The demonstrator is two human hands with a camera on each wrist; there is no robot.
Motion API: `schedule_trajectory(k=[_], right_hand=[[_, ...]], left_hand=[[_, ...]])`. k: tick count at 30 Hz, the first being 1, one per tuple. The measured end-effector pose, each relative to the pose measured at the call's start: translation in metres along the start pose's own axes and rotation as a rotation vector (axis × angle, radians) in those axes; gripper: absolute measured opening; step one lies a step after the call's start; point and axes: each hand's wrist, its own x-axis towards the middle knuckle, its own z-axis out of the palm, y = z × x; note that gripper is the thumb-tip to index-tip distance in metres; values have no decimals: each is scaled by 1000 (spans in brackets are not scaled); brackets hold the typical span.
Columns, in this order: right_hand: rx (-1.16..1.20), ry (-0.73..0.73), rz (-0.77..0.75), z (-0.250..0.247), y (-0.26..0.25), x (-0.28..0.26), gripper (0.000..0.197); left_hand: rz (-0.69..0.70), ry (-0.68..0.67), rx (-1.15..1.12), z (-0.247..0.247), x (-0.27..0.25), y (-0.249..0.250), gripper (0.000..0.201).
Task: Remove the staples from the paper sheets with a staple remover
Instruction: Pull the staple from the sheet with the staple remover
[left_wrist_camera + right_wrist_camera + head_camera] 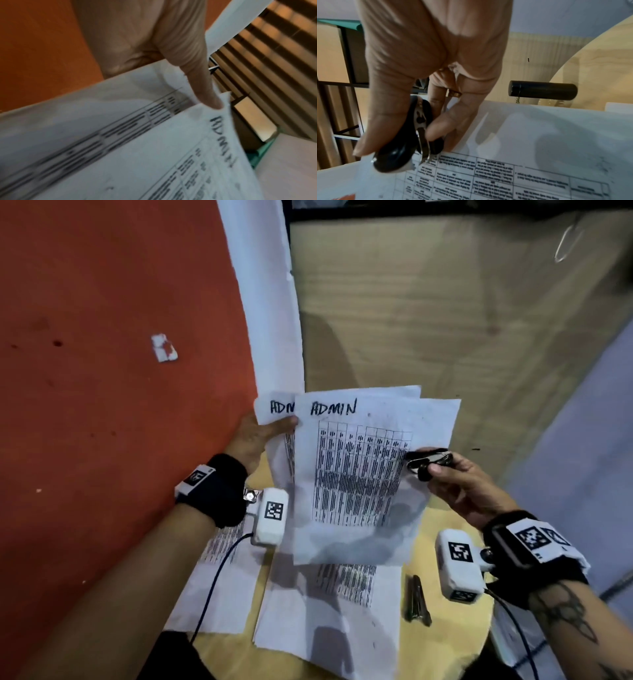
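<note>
Head view, items by size. Wooden table point(462, 302): loose printed sheets point(329, 611) lie on its near edge, a stapler point(417, 601) just beside them. Held sheets point(356, 474) marked ADMIN: lifted off the table, fanned apart at the top left corner. My left hand point(260, 436): thumb and fingers pinching that corner. My right hand point(459, 484): thumb and fingers clamped on the staple remover point(428, 462), at the sheets' right edge. Staple: I cannot find one. Step, as I judge it: checking the set between pulls. Next: find any remaining staple and bring the claws to it.
</note>
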Motion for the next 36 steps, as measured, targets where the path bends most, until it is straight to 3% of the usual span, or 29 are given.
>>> schedule_trajectory(k=[4,9,14,16,19,21,26,32,36], right_hand=[[-6,-3,-43,7,-10,-9,66],[-16,-47,-51,13,-18,-18,67],[-74,15,-122,9,-23,-25,69],[-140,94,-247,13,-24,-24,62],[-391,309,-648,33,-28,-26,45],[-608,384,-863,54,-34,-29,45],[-768,282,-1041,92,-37,-28,42],[-932,61,-1070,123,-37,-19,43],[-971,13,-1078,131,-37,-16,44]], left_hand=[[47,-102,131,16,-13,26,56],[123,-46,169,34,-26,37,37],[95,-33,160,36,-30,44,31],[99,-52,171,38,-31,47,33],[115,-54,190,41,-32,51,26],[143,-43,215,45,-33,55,17],[225,-1,231,49,-35,58,21],[263,-27,173,52,-46,67,25],[265,-81,176,56,-54,76,28]])
